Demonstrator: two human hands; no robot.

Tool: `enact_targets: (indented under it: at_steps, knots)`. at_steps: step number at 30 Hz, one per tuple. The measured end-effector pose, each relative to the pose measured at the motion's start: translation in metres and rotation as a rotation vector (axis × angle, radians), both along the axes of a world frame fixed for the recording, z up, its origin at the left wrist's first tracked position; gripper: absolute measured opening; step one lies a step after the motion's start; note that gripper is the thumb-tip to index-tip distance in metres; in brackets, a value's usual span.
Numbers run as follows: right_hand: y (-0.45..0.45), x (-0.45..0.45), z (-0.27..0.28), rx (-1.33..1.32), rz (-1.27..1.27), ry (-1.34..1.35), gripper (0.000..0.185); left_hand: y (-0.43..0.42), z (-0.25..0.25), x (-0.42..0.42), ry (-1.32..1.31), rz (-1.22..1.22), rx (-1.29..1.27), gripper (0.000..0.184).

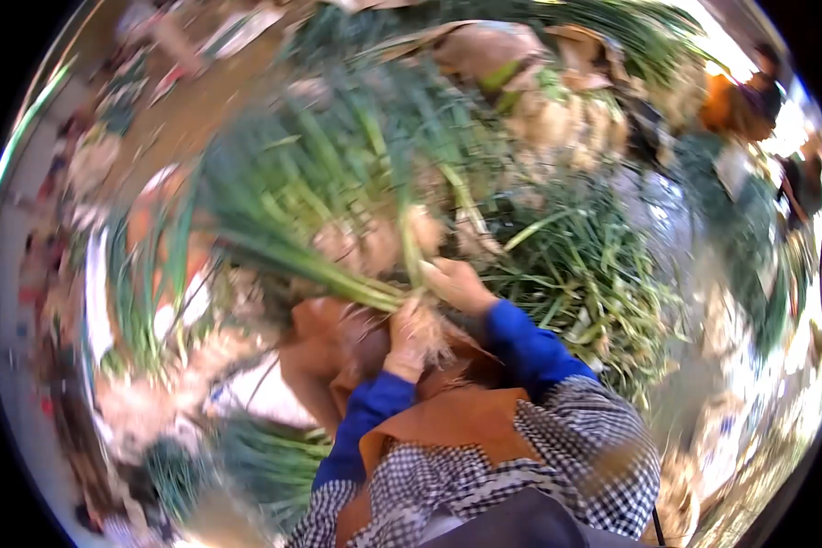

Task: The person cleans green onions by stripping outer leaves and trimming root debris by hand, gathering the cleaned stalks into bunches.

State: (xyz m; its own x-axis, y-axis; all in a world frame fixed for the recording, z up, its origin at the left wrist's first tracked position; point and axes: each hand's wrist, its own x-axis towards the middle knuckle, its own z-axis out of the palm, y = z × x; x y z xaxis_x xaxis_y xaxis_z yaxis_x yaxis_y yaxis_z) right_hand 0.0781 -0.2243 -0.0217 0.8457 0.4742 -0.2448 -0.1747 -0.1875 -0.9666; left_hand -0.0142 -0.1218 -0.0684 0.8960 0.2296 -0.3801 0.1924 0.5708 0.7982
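Observation:
My left hand [409, 333] is closed round the root end of a bunch of green onions [338, 279], whose long leaves point up and to the left. Pale, stringy roots hang below the fingers. Close beside it, my right hand [457, 284] pinches a light green stalk [409, 224] at the bunch's near end. Just beyond both hands lies a large pile of green onions [320, 164], blurred, with its root ends towards me. Both hands are above my lap.
Loose leaves and trimmings [594, 292] are heaped to the right. More onion bundles [279, 466] lie at the lower left, others [146, 292] at the left. Root-end bundles [566, 123] lie at the back beside brown sacking [489, 50]. A person [744, 100] is at the upper right.

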Motion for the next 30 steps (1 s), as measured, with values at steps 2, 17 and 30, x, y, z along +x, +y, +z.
enact_targets:
  at_steps: [2,17,30]
  knots:
    - [-0.047,-0.018,0.027,0.055,0.351,0.101,0.038,-0.002,-0.003,0.017,0.099,0.24,-0.534,0.008]
    - [-0.027,0.097,-0.054,-0.749,-0.251,-0.343,0.038,0.028,0.029,0.019,-0.104,-0.151,-0.809,0.021]
    - [-0.04,0.055,-0.012,0.252,-0.012,0.234,0.025,0.009,0.007,0.019,0.033,-0.037,-0.685,0.041]
